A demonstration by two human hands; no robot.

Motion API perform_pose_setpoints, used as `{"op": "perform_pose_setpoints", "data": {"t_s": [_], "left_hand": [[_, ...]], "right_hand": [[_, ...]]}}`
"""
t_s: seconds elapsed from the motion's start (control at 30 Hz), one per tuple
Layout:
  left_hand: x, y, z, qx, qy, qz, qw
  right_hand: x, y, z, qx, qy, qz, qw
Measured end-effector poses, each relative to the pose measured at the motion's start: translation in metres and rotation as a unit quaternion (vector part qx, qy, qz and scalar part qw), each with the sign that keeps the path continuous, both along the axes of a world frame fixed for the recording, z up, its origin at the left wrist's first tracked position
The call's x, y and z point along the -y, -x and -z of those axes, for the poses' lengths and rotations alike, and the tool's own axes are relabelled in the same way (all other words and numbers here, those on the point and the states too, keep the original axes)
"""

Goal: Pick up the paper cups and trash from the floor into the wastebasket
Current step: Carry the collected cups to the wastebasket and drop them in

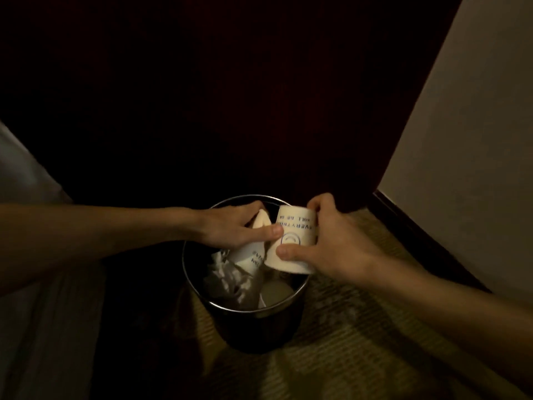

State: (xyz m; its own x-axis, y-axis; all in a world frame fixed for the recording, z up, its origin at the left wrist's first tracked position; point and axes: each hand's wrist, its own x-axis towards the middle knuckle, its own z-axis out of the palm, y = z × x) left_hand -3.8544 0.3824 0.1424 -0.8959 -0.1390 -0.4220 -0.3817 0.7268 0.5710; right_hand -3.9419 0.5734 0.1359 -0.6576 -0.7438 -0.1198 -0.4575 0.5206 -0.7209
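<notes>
fingers (268, 230) of the left hand (227, 226) are curled round the left cup (248, 255), thumb across its front. the right hand (334, 243) clamps the right cup (291, 243), thumb on the printed side and the other fingers wrapped behind it.

a dark panel (230, 96) fills the far side, with a pale wall (476, 140) to the right. the floor (360, 327) is ribbed carpet. the wastebasket (259, 333), round, dark and with a shiny rim, stands upright on the floor just in front of the panel. crumpled pale trash (227, 281) lies inside it toward its left wall.

both paper cups are held over the wastebasket's mouth near its far rim, side by side and seemingly touching. the right cup's wider end points toward the person, so its blue print reads upside down. the left cup tilts down into the opening.
</notes>
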Motion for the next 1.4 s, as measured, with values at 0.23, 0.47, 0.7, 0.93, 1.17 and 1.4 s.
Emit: {"op": "perform_pose_setpoints", "data": {"t_s": [0.23, 0.47, 0.7, 0.93, 1.17, 1.4], "left_hand": [[0.01, -0.007, 0.04, 0.05, -0.014, 0.014, 0.999], [0.008, 0.024, 0.005, -0.07, 0.119, 0.058, 0.989], [-0.128, 0.061, -0.067, -0.243, -0.02, 0.189, 0.951], [-0.413, 0.07, -0.096, -0.262, -0.156, 0.424, 0.853], [-0.696, -0.004, -0.001, -0.182, -0.069, 0.652, 0.733], [-0.878, -0.096, 0.099, -0.013, 0.011, 0.787, 0.616]], "right_hand": [[0.015, 0.001, 0.032, -0.202, -0.11, -0.047, 0.972], [-0.012, 0.005, 0.011, -0.173, -0.11, -0.101, 0.974], [-0.18, 0.014, -0.07, -0.152, -0.071, 0.08, 0.983], [-0.432, -0.063, -0.116, -0.181, -0.142, 0.256, 0.939], [-0.666, -0.247, -0.027, -0.126, -0.204, 0.492, 0.837], [-0.793, -0.426, 0.117, 0.029, -0.265, 0.657, 0.705]]}}
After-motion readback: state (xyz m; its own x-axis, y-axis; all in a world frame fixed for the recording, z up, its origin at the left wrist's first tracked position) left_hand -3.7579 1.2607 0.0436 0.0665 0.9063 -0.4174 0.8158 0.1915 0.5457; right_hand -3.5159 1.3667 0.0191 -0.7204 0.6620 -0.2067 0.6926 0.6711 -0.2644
